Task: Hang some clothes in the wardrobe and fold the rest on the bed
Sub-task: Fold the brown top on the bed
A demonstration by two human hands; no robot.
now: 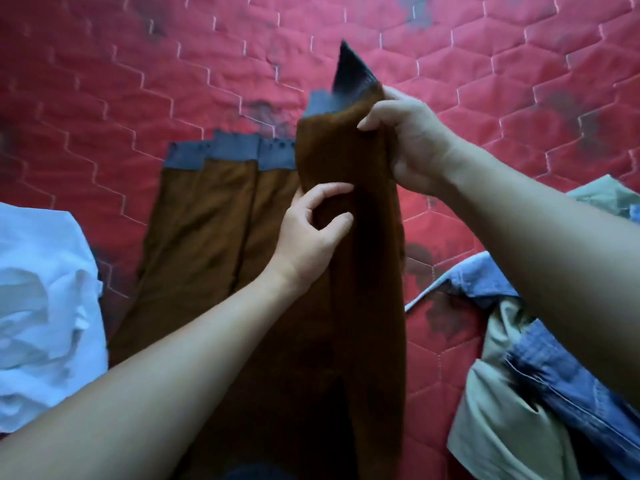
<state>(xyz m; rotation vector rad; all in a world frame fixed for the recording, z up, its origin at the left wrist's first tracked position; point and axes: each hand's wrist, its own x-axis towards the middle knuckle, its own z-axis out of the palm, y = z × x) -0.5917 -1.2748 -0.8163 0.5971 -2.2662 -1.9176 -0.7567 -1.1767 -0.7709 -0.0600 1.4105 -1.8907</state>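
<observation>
Red quilted bed cover (519,64): matt cloth, puffy hexagon stitching w/ pale thread, dark blotchy patches. Brown cloth garment (207,209): matt, soft, fine weave; its grey waistband (239,150) flatter, smoother fabric. White crumpled cloth (41,289): thin, soft, matt. Blue denim piece (554,375): coarser, pale seam stitching. Pale khaki garment (502,427): smooth matt cloth.

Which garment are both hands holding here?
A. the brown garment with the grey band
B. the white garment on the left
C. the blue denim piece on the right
A: the right hand grips the brown garment near its grey band, while the left hand pinches its fabric lower down.
</observation>
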